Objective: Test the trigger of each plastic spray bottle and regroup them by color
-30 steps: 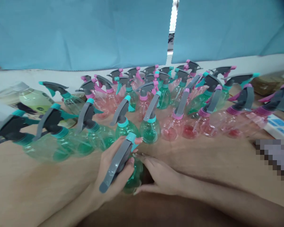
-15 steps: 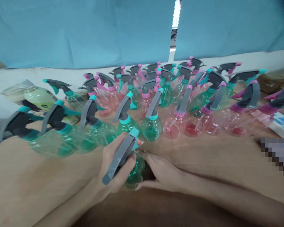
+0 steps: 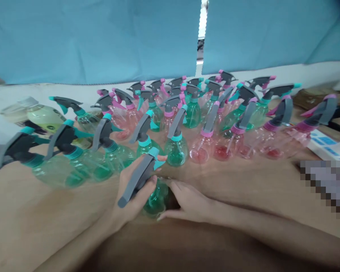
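Note:
A clear green spray bottle (image 3: 158, 200) with a grey and teal trigger head stands tilted near the front of the wooden table. My left hand (image 3: 133, 189) is wrapped round its neck and head, a finger by the teal trigger. My right hand (image 3: 191, 202) is at the bottle's right side, thumb and fingers spread around its body. Just behind stand a green spray bottle (image 3: 176, 151) and a pink spray bottle (image 3: 200, 150).
Several green bottles (image 3: 73, 170) line the left and several pink bottles (image 3: 272, 145) the right, with more rows behind. A pale bottle (image 3: 47, 119) stands back left. A blurred flat object (image 3: 328, 185) and a white box (image 3: 330, 147) lie at right. A blue sheet (image 3: 102, 41) hangs behind.
The view has shifted slightly, so the bottles on the right appear further left. Both hands keep their places on the green bottle, which appears a little higher and further left.

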`<action>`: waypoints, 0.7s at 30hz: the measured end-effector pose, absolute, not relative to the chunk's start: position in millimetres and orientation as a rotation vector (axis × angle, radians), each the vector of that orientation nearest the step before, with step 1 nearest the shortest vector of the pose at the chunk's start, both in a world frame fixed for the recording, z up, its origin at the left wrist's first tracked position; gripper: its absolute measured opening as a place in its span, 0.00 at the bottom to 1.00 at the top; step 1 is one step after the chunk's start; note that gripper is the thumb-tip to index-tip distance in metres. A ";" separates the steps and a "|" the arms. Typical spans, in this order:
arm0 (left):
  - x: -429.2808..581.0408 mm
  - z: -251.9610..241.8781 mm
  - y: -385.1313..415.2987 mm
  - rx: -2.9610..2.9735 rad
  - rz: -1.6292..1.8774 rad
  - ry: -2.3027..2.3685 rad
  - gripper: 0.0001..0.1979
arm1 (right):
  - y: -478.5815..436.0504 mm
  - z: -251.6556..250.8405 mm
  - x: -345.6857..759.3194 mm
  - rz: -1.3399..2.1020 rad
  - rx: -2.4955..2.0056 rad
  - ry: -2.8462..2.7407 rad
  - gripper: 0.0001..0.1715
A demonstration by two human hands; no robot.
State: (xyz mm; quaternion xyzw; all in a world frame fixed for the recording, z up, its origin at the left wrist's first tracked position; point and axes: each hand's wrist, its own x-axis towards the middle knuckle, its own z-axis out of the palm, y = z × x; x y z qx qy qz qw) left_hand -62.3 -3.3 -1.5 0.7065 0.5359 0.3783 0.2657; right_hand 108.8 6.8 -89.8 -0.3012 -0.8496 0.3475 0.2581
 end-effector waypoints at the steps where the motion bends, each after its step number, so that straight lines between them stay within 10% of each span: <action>1: -63.3 -4.3 -3.2 1.894 1.018 1.415 0.16 | 7.1 -89.3 108.9 0.943 -0.815 -2.308 0.48; 21: -67.0 -13.6 -3.1 1.833 1.039 1.351 0.20 | 5.8 -91.3 109.8 0.927 -0.814 -2.306 0.48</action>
